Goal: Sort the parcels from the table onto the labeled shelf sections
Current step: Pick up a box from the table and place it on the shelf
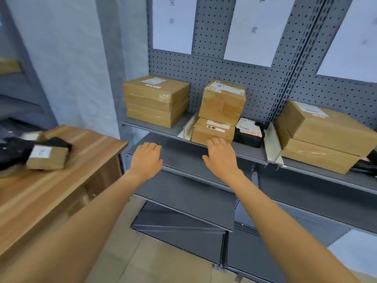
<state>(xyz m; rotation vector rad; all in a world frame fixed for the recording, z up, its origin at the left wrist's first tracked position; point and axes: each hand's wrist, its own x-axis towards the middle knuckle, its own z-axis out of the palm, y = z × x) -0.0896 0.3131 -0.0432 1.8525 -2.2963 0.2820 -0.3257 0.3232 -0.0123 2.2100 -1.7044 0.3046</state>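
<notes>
My left hand (147, 158) and my right hand (220, 155) hover palm-down in front of the grey shelf (251, 153), fingers spread, holding nothing. My right fingertips are at the front of a low cardboard parcel (212, 129) in the middle section; whether they touch it I cannot tell. A taller taped parcel (222, 104) sits on top of it, and a black bagged parcel (249, 133) lies just to its right. A stack of flat parcels (156, 101) fills the left section. Two large boxes (324, 135) are stacked in the right section. A small labeled parcel (47, 157) lies on the wooden table (61, 190).
White dividers (272, 141) separate the shelf sections. White paper labels (173, 25) hang on the pegboard back wall above. Black bagged parcels (12, 152) lie at the table's far left. Lower grey shelves (183, 193) jut out below my hands.
</notes>
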